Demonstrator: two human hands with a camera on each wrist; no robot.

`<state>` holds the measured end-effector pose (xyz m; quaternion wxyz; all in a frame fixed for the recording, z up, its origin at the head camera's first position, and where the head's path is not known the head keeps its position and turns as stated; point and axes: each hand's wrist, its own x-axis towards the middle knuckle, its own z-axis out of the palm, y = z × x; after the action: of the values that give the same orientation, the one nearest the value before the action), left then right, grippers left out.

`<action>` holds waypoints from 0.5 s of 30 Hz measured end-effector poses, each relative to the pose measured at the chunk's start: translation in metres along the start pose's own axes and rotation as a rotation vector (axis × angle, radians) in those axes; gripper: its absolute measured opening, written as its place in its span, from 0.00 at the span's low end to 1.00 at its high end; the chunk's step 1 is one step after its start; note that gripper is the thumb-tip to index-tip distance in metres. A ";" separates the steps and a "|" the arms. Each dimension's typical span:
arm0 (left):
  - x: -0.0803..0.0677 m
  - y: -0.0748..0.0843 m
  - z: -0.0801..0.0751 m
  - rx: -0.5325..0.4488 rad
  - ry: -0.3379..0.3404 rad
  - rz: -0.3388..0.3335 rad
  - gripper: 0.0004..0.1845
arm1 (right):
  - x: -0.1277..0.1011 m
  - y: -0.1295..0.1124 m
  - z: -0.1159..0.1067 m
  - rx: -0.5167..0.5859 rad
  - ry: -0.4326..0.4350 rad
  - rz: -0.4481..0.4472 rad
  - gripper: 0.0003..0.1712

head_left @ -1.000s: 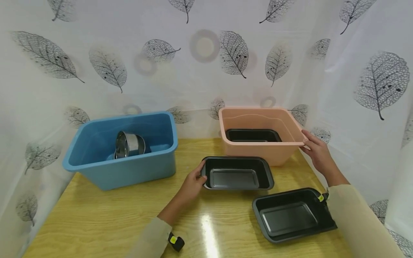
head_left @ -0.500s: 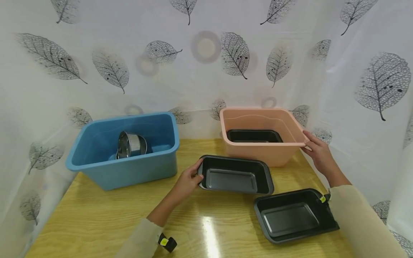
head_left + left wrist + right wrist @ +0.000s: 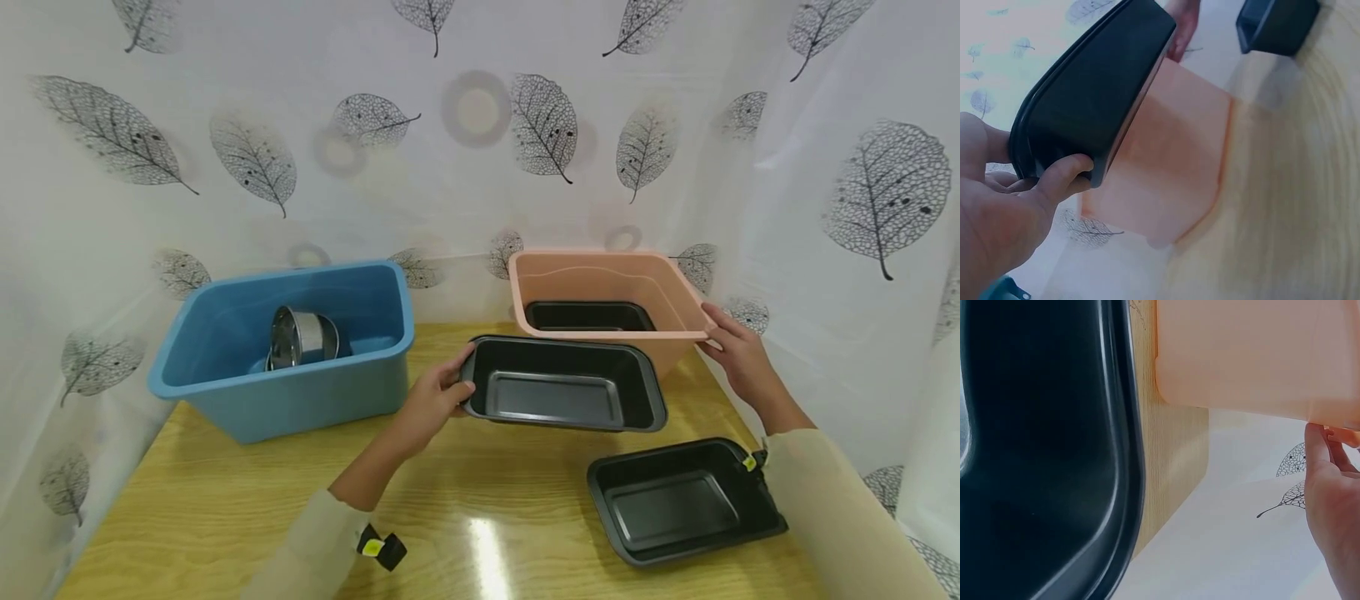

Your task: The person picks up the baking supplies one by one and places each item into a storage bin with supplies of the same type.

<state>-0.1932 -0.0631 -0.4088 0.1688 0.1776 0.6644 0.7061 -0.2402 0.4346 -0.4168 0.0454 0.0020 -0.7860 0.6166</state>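
A black loaf pan (image 3: 558, 392) hangs above the table, its left end pinched between the thumb and fingers of my left hand (image 3: 433, 402). In the left wrist view its dark underside (image 3: 1094, 94) faces the camera, in front of the pink bin. My right hand (image 3: 742, 358) grips the right rim of the pink bin (image 3: 600, 258), thumb below the rim in the right wrist view. Inside that bin lies another black loaf pan (image 3: 588, 316), partly hidden by the front wall. A third loaf pan (image 3: 675, 504) rests on the table under my right forearm.
On the left stands a blue bin (image 3: 300, 408) with shiny metal bowls (image 3: 296, 337) inside. The wooden table (image 3: 247, 500) meets a white leaf-printed sheet (image 3: 465, 192) behind the bins and at both sides.
My left hand has raised the loaf pan, which first swung slightly left and now overlaps the pink bin's front. The right hand stays on the bin's rim.
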 end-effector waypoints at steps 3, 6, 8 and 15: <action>0.005 0.008 0.000 -0.005 0.001 0.006 0.34 | 0.001 0.000 0.000 0.029 -0.004 -0.003 0.37; 0.012 0.016 -0.001 -0.001 0.015 0.008 0.34 | 0.000 -0.001 0.001 0.062 -0.007 -0.005 0.37; 0.018 0.022 0.000 0.005 0.029 0.010 0.34 | 0.000 -0.002 0.001 0.053 -0.007 -0.009 0.37; 0.042 0.041 0.005 0.003 0.073 0.019 0.34 | 0.000 -0.004 0.002 -0.059 -0.016 0.015 0.38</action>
<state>-0.2275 -0.0414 -0.3660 0.1377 0.1581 0.6694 0.7127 -0.2399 0.4321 -0.4138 0.0345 0.0001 -0.8041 0.5936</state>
